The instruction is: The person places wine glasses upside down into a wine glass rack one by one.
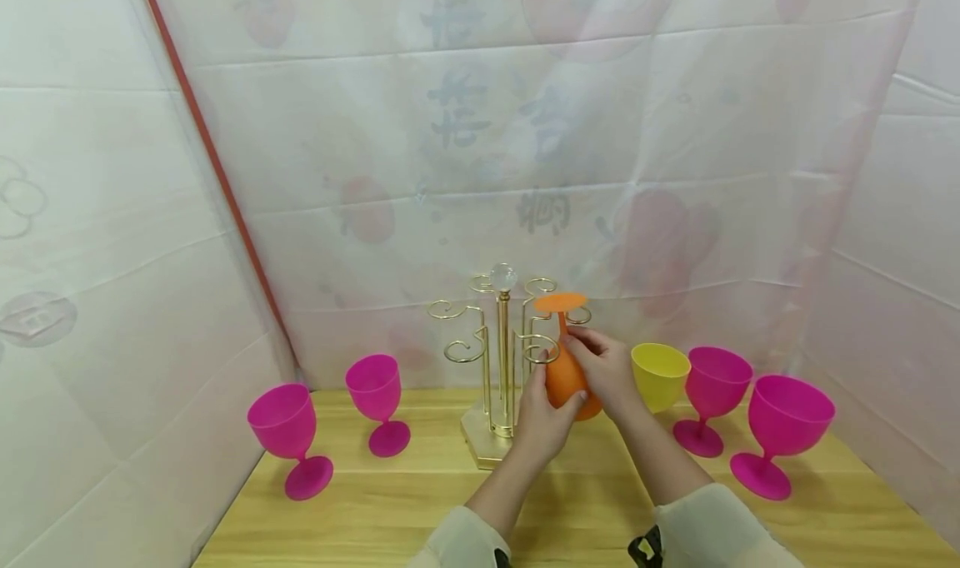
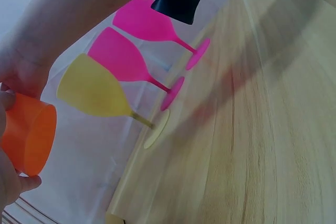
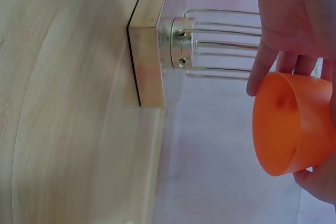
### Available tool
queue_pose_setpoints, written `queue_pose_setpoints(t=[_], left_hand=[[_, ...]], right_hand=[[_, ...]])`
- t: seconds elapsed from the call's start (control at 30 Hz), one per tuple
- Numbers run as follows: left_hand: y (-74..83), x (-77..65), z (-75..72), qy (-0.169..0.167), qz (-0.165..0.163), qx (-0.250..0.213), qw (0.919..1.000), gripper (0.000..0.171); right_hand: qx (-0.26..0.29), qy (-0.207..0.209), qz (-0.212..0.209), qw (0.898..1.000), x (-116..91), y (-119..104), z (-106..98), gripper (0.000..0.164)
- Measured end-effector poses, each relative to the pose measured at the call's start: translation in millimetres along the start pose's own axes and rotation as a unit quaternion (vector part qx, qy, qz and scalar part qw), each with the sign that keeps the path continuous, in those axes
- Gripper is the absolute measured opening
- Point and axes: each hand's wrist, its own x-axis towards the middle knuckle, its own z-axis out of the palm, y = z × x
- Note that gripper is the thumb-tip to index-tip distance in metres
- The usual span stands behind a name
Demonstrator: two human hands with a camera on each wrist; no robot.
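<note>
An orange plastic goblet is upside down, its round foot uppermost and its bowl's mouth facing down. Both hands hold it at the right side of a gold metal goblet rack. My left hand grips the lower bowl from the left, with the thumb across its front near the rim. From the right, my right hand holds the upper bowl close to the stem; part of its grip is hidden behind the goblet. In the right wrist view the open mouth of the orange bowl shows above the table level.
The rack has curled wire hooks, a clear ball on top and a six-sided base. Two pink goblets stand left. A yellow goblet and two more pink goblets stand right. A fabric backdrop encloses the table.
</note>
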Motion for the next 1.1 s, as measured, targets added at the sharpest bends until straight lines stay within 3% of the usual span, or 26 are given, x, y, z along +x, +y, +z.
queue_pose_setpoints(t=[0.47, 0.77, 1.1], left_hand=[[-0.7, 4.7, 1.1, -0.009, -0.002, 0.033, 0.9994, 0.076], [-0.9, 6.3, 1.3, -0.027, 0.012, 0.056, 0.998, 0.075], [-6.1, 6.7, 1.7, -0.028, 0.025, 0.084, 0.9957, 0.074]], right_hand=[[0.009, 0.004, 0.014, 1.0, 2, 11, -2, 0.038], [0.017, 0.002, 0.047, 0.999, 0, 9, -9, 0.039], [-0.003, -0.007, 0.01, 1.0, -4, 10, -12, 0.034]])
